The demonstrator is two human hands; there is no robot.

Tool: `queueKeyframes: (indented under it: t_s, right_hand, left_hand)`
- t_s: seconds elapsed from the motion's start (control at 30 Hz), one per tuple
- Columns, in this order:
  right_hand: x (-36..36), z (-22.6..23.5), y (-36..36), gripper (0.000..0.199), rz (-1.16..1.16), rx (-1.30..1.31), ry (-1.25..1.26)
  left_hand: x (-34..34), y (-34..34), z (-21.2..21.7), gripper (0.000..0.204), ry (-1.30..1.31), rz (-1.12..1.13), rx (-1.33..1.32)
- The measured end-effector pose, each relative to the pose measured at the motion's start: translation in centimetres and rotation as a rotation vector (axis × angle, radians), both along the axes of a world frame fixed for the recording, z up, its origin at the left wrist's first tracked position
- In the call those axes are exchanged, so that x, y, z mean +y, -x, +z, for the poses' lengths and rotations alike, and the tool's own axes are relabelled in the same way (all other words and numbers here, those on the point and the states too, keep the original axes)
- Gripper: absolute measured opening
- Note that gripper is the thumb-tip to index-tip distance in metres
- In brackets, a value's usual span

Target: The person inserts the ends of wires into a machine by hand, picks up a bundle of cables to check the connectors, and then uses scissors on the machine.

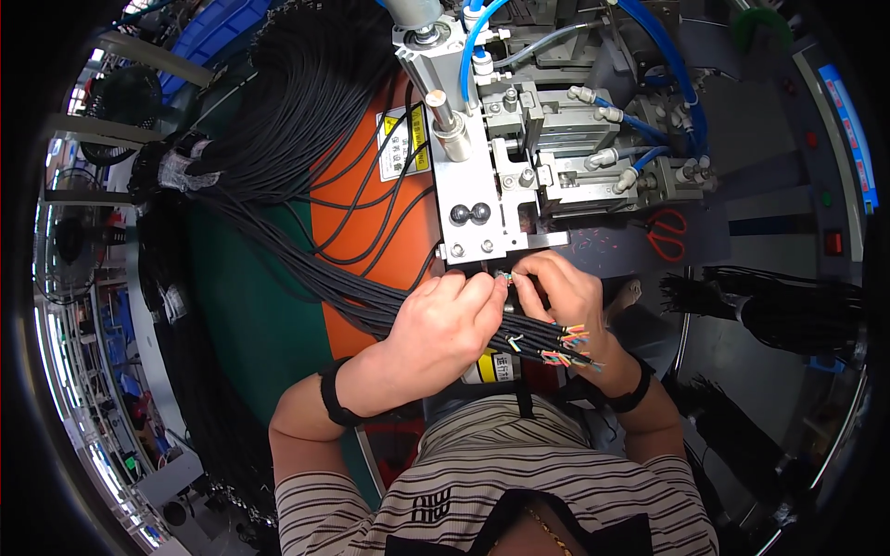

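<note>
My left hand (450, 313) is closed, its fingers pinching a black cable close to its stripped end, just in front of the metal machine (473, 195). Thin coloured wires (503, 277) fan out of that end between both hands. With thumb and forefinger together, my right hand (567, 289) grips the tips of these wires. Under my left hand and wrist passes a bundle of black cables (357, 298). Its stripped ends (567, 345), showing orange, white and green wires, poke out below my right hand. My fingers partly hide the cable being held.
A large coil of black cables (306, 83) lies at the far left on the orange and green surface. Red-handled scissors (667, 233) rest right of the machine, near blue air hoses (663, 46). More black cable bundles (788, 310) hang at the right.
</note>
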State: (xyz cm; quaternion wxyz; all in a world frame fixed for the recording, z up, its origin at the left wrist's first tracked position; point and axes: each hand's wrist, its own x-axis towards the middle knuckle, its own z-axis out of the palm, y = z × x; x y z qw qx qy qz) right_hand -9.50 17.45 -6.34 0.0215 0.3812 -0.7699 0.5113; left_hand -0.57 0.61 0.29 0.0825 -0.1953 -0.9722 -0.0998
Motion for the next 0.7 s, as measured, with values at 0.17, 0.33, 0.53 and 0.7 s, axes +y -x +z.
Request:
queueKeyframes:
  t_s: [0.17, 0.33, 0.53, 0.7]
  right_hand:
    - [0.3, 0.5, -0.3, 0.009, 0.028, -0.480, -0.023]
    - [0.4, -0.4, -0.2, 0.011, 0.038, -0.529, 0.014]
    - [0.7, 0.9, -1.3, 0.013, 0.104, -0.826, 0.286]
    - [1.7, 2.0, -1.9, 0.014, 0.267, -0.973, 0.397]
  left_hand:
    - [0.0, -0.3, 0.1, 0.038, -0.015, 0.064, 0.001]
    - [-1.6, -1.7, -1.0, 0.054, -0.281, 0.110, -0.001]
    - [-2.0, -3.1, -1.3, 0.047, -0.128, 0.226, 0.058]
    - [-0.7, -3.7, -0.6, 0.051, -0.294, 0.094, 0.066]
